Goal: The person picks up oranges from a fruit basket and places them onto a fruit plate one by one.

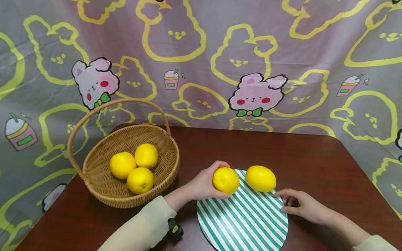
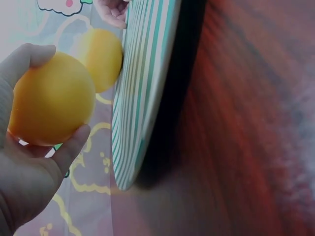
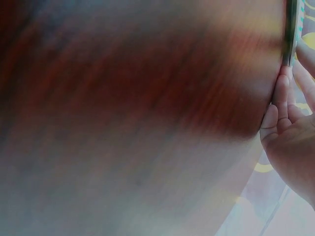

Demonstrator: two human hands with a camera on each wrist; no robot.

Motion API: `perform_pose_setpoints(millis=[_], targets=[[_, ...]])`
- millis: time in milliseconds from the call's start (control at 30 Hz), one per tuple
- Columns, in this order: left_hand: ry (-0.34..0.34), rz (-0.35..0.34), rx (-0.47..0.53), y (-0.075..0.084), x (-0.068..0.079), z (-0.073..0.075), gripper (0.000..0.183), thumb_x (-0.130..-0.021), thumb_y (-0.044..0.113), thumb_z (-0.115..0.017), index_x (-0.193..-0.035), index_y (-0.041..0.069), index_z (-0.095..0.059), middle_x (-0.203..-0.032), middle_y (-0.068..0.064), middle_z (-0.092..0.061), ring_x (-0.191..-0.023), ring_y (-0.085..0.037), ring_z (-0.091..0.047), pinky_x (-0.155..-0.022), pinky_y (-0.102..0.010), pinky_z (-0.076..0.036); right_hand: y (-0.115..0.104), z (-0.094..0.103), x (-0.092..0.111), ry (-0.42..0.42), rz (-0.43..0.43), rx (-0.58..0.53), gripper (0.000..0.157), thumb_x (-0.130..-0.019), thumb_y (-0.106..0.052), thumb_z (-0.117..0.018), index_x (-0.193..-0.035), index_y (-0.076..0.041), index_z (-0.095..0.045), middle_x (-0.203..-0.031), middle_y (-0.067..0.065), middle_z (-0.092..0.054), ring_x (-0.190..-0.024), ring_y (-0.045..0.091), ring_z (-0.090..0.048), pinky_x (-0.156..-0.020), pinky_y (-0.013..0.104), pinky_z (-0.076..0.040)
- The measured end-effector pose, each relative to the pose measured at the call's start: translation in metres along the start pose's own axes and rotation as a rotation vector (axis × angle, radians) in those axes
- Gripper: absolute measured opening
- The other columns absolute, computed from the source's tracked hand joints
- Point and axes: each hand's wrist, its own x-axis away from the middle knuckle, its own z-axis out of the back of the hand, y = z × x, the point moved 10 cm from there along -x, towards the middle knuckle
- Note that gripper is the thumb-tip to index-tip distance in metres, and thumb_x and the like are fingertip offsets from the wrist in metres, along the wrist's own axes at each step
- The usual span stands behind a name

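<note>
Yellow and nearly round, a fruit (image 1: pixel 226 179) sits in the grip of a person's left hand (image 1: pixel 205 184), above the left far part of a green-striped board (image 1: pixel 243 226), on a brown table (image 1: pixel 309 159). The fingers bend around its far side and the thumb around its near side, pinching it between them; the left wrist view shows it raised off the board. From where I stand, one end seems to face the person, though I cannot tell its long axis for certain. A second fruit (image 1: pixel 261 178), plainly oval, lies at the board's far edge, just right of the first, its long axis running left to right with the right end dipping slightly nearer. The right hand (image 1: pixel 301 205) holds the board's right rim, its fingers curled. Three more fruit (image 1: pixel 146 156) cluster in a wicker basket (image 1: pixel 165 144) at left, making five in all, with one board and one basket. Behind hangs a cartoon-printed cloth (image 1: pixel 211 11).
</note>
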Motion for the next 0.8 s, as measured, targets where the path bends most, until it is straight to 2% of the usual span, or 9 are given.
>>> perform_pose_setpoints(millis=[300,467,800], targets=[[-0.036,0.04,0.012,-0.01,-0.014,-0.008,0.077,-0.072,0.019,-0.087,-0.131,0.021,-0.038,-0.122,0.001,-0.052,-0.102,-0.014,-0.054,-0.088,-0.031,-0.046,-0.003,0.001,0.0,0.004,0.016,-0.005,0.038,-0.09,-0.013,-0.07,-0.123,0.0,-0.058,-0.09,-0.002,-0.053,-0.077,0.01,-0.05,-0.063,0.024,-0.043],[-0.045,0.039,0.011,-0.015,-0.02,-0.011,0.076,-0.073,0.021,-0.087,-0.131,0.022,-0.038,-0.123,0.002,-0.051,-0.104,-0.013,-0.053,-0.09,-0.032,-0.045,-0.004,0.001,0.0,0.009,0.021,-0.002,0.037,-0.089,-0.013,-0.07,-0.123,0.0,-0.059,-0.09,-0.002,-0.053,-0.077,0.01,-0.05,-0.063,0.024,-0.043],[-0.061,0.08,0.019,-0.026,-0.022,-0.016,0.075,-0.074,0.02,-0.087,-0.13,0.022,-0.038,-0.122,0.003,-0.051,-0.104,-0.013,-0.052,-0.093,-0.033,-0.044,0.001,0.0,-0.001,0.001,-0.015,-0.007,0.039,-0.089,-0.014,-0.07,-0.124,-0.001,-0.059,-0.09,-0.002,-0.053,-0.077,0.01,-0.05,-0.064,0.024,-0.043]])
